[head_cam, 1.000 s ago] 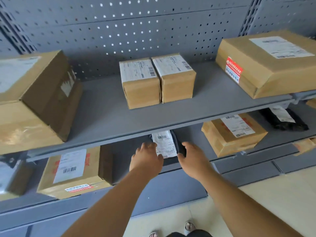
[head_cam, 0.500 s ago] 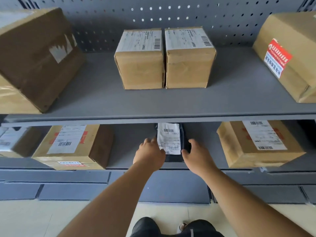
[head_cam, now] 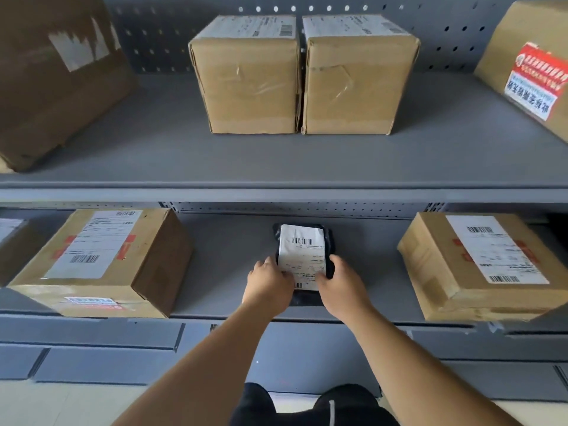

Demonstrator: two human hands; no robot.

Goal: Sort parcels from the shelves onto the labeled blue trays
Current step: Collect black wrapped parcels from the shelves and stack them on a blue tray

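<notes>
My left hand (head_cam: 269, 282) and right hand (head_cam: 342, 287), flanking it a moment ago, have closed in. My fingers (head_cam: 265, 264) are now clamped on the near end of the black poly mailer (head_cam: 330, 241), which lies flat mid-way along the lower shelf (head_cam: 227, 259), so I judge it ready to lift. It is soft, crinkled film under a smooth white paper label (head_cam: 302, 250), while rigid taped cardboard boxes (head_cam: 101, 262) stand toward that shelf's ends.

A grey perforated back panel (head_cam: 159, 41) with rows of round holes fills the top of the frame. Along the bottom, flat grey base panels (head_cam: 92, 336) run left to right, some slightly askew. A pale floor (head_cam: 61, 404) shows in the lower left corner.
</notes>
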